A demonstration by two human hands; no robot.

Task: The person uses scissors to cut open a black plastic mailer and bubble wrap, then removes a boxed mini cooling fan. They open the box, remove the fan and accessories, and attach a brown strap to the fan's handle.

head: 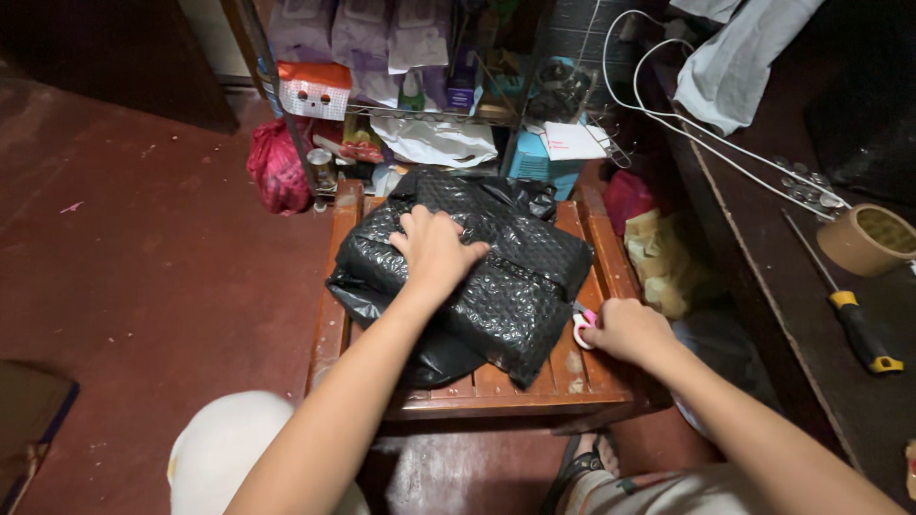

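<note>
Your left hand (434, 250) lies flat, fingers spread, pressing on top of the black bubble-wrap parcel (477, 272). Your right hand (625, 329) is closed around the pink-and-white handles of a pair of scissors (582, 327), just beside the parcel's edge at 3 o'clock; the blades are hidden, so you cannot tell where they point.

The parcel sits in the middle of a small wooden slatted counter (506, 386), with loose black plastic spilling out beneath it toward 7 o'clock. It reaches almost to the counter's left rail (329, 324) and leaves a narrow strip of bare slats on the right, where your right hand rests. A band of open wood also shows along the near edge at 6 o'clock.

At 12 o'clock a wire rack (420, 86) crowded with packets and bags stands close behind the counter, a red mesh bag (277, 167) at its foot toward 10 o'clock. At 9 o'clock the dark red floor (143, 248) lies open. At 3 o'clock a dark shelf (811, 315) carries a yellow-handled screwdriver (859, 329), a roll of brown tape (868, 238) and a white cable (687, 124); crumpled bags fill the gap between it and the counter.
</note>
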